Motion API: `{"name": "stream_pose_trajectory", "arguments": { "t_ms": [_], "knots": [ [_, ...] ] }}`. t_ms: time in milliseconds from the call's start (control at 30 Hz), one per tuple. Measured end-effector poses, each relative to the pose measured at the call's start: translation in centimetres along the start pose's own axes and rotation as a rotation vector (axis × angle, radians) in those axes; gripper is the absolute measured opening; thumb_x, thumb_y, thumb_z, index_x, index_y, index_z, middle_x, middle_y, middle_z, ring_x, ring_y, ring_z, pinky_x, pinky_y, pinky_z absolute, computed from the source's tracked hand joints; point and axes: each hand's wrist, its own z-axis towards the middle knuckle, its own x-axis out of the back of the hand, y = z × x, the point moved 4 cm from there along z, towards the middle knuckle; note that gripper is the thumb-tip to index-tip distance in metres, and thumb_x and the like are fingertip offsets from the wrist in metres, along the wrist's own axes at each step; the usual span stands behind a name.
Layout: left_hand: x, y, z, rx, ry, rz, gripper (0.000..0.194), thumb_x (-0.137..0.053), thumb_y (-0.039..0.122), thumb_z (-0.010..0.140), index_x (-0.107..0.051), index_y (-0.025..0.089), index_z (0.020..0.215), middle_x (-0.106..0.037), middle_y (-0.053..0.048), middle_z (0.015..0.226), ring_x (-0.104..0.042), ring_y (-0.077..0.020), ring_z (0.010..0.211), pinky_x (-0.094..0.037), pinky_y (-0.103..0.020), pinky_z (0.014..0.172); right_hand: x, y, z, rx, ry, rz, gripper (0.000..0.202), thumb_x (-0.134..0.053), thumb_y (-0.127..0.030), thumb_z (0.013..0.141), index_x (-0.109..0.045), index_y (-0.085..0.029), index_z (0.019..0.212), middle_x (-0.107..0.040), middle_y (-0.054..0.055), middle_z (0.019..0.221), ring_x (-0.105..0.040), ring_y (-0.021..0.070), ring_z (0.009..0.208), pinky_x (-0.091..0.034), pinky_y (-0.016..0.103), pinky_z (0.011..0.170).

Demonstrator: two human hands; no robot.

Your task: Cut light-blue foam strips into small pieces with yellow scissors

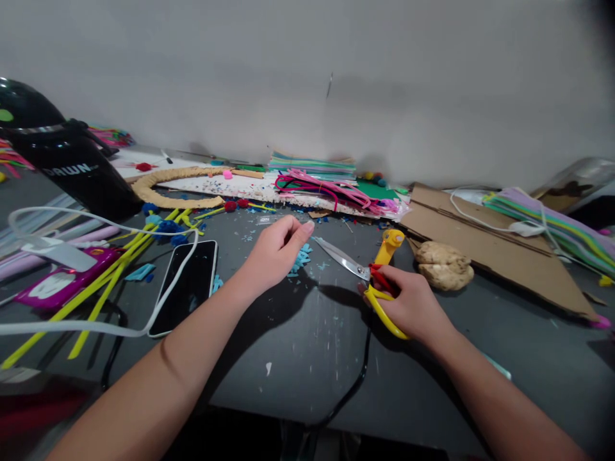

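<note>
My right hand (410, 304) grips scissors (342, 257) by their red and yellow handles, blades pointing left and looking nearly closed. Just beyond the blade tips, my left hand (281, 250) is closed in a pinch. A bit of light blue shows by its fingertips, but what it holds is too small to make out. Under the left hand, a small heap of light blue cut pieces (300, 259) lies on the grey table (288, 390). A yellow tool like a hot glue gun (388, 246) stands behind the scissors handles, beside a lumpy beige ball (442, 265).
A phone (188, 282), yellow strips (103, 291) and a white cable (166, 301) lie at left, near a black bottle (79, 166). Pink pipe cleaners (327, 189) and a beige wrapped ring (144, 189) are at the back. Cardboard (485, 250) lies at right; a black cord (358, 378) crosses the front.
</note>
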Motion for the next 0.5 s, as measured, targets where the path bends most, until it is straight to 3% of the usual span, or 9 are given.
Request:
{"name": "stream_pose_trajectory", "arguments": {
  "t_ms": [500],
  "knots": [
    [0.02, 0.31, -0.18, -0.011, -0.005, 0.041, 0.039, -0.045, 0.050, 0.096, -0.044, 0.019, 0.072, -0.041, 0.003, 0.065, -0.037, -0.0121, 0.062, -0.031, -0.027, 0.057, -0.01, -0.11, 0.00, 0.017, 0.016, 0.021, 0.009, -0.061, -0.021, 0.072, -0.064, -0.017, 0.079, -0.052, -0.002, 0.064, -0.044, 0.0128, 0.059, -0.036, 0.024, 0.056]
  ]
}}
